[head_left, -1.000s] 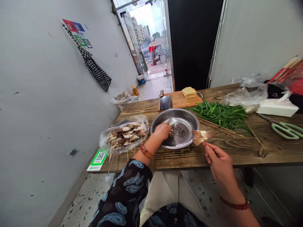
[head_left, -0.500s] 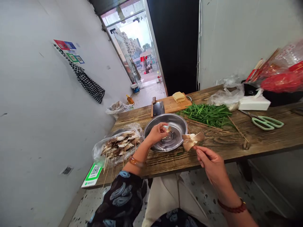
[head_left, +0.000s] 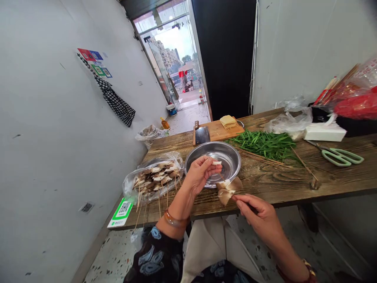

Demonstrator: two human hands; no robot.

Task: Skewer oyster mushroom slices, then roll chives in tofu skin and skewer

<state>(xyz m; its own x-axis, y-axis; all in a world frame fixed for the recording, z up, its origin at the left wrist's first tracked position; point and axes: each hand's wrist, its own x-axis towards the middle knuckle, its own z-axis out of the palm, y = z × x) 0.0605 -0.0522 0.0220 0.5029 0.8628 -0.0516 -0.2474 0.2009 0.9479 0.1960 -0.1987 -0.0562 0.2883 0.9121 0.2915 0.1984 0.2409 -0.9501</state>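
Note:
My left hand point(head_left: 203, 173) pinches a pale piece of mushroom point(head_left: 217, 162) over the near side of a steel basin point(head_left: 236, 154). My right hand point(head_left: 257, 214) is closed on the lower end of a mushroom skewer point(head_left: 229, 189), whose brown and white pieces sit just in front of the fingers. The tip of this skewer points up and left, towards my left fingers. Left of the basin, finished mushroom skewers point(head_left: 157, 177) lie piled on a clear plastic bag point(head_left: 129, 184), their sticks pointing at me.
Behind the basin is a cutting board point(head_left: 216, 129) with a cleaver point(head_left: 202, 135) and stacked tofu sheets point(head_left: 228, 121). Green chives point(head_left: 265, 143) and bare sticks point(head_left: 265, 158) lie to its right. Further right are green-handled scissors point(head_left: 341, 156) and a tissue box point(head_left: 325, 132).
My left hand has come up out of the basin towards me with the mushroom piece. My right hand has brought the skewer lower and closer to it. The view has shifted slightly left.

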